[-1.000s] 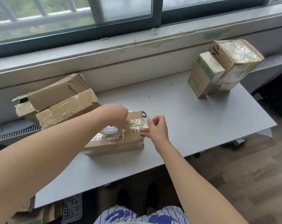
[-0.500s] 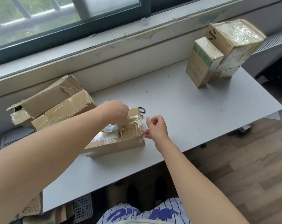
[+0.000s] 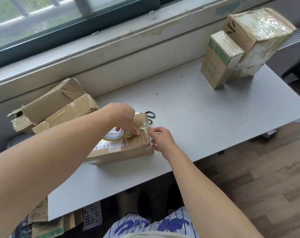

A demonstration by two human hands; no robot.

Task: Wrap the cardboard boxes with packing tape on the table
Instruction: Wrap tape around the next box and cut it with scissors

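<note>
Five cardboard boxes show in the head view, all on a flat grey worktop [image 3: 197,127] that stands along a window wall. One of them, a flat brown cardboard box [image 3: 128,152] with a white shipping label on top, lies near the worktop's front edge, left of the middle, and both hands are at its right end.

The left hand [image 3: 123,117] reaches over the box and grips a roll of clear packing tape [image 3: 114,135] with a white printed core. The roll lies flat on the box's top. The thumb sits in the core, the fingers curl over the roll's rim, and the forefinger stretches out onto a strip of glossy tape [image 3: 143,133] laid across the box's right end.

The right hand [image 3: 161,138] has its fingers curled, with thumb and forefinger pinching that strip at the box's top right edge.

Black-handled scissors [image 3: 150,115] lie on the worktop just behind the box's far right corner.

Two worn brown cardboard boxes [image 3: 60,103] are piled at the back left corner, and two tape-wrapped cardboard boxes [image 3: 248,42] stand touching at the back right corner.
</note>
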